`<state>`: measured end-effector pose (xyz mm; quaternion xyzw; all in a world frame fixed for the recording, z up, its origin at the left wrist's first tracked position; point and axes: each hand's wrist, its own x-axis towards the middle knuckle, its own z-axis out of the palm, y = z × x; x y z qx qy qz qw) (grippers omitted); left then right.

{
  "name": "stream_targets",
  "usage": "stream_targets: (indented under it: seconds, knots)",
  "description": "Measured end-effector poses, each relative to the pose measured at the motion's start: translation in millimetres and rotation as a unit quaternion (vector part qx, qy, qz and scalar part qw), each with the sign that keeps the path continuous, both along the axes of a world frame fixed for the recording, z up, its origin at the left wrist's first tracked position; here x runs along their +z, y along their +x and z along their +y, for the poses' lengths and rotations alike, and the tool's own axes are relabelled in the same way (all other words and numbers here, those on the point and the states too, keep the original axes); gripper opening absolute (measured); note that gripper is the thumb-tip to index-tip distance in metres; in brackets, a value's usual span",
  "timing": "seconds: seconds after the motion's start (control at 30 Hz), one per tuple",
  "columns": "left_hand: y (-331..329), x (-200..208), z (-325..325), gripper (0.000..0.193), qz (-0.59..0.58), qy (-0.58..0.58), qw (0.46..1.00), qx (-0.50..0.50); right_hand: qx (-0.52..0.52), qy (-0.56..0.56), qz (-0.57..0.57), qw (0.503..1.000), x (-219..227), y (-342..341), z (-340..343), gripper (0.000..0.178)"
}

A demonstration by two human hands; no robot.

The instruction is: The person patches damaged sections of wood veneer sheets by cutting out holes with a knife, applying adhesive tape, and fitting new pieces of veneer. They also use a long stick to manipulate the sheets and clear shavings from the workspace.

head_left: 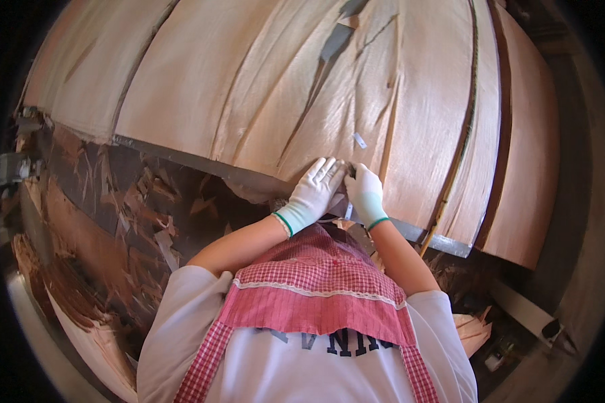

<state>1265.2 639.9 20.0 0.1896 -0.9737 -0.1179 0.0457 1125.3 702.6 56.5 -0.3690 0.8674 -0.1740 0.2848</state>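
Note:
Sheets of thin wood veneer [181, 87] spread before me, with splits and wavy folds down the middle. My left hand [314, 190], in a white glove with a green cuff, lies with fingers stretched out on the veneer's near edge. Right beside it, my gloved right hand [364, 193] is closed, its fingers curled at a small dark thing that is mostly hidden. A short pale strip [360, 140] sits on the veneer just beyond my hands. Another small pale piece [348, 211] shows below them, between my wrists.
A grey edge strip [202, 160] runs along the veneer's near side. Broken veneer scraps [114, 221] litter the floor at left, beside a splintered wood bundle [87, 322]. A dark gap [334, 43] opens between sheets at the far middle. A pale beam [524, 309] lies at lower right.

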Motion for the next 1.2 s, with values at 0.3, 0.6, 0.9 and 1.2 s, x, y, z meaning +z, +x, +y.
stream_targets:
  seconds: [0.3,0.6,0.9,1.2]
  knots:
    - [3.4,20.7,-5.5,0.044,0.085,0.069,0.993,0.035,0.086,0.037,-0.131,0.987,39.9,-78.6,-17.6,0.023]
    - [101.1,13.3,-44.7,0.074,0.034,0.036,0.957,0.286,0.008,-0.023,-0.343,0.939,29.2,29.8,-41.3,0.035]
    - [110.3,-1.1,-41.6,0.077,0.058,0.019,0.961,0.268,0.064,-0.06,-0.243,0.966,-21.3,51.5,-89.2,0.038]
    - [84.5,15.5,-54.7,0.066,0.078,0.022,0.981,0.176,0.175,0.079,0.025,0.981,-12.5,57.9,-119.5,0.037]
